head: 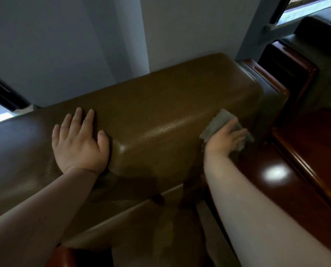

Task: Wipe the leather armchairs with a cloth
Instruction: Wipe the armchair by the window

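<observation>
We are seeing an olive-brown armchair back (160, 105) with a fine pebbled grain, catching a pale sheen near its front edge. Just right of that back, a pale grey cloth (217, 122) is showing under our right hand (225, 138). Further right of the back, glossy reddish-brown wood trim (276, 182) is glinting with a white highlight. Behind the back, a plain bluish-grey wall (74, 45) is standing, and beyond the trim a darker brown armchair (322, 43) is sitting in shadow
</observation>
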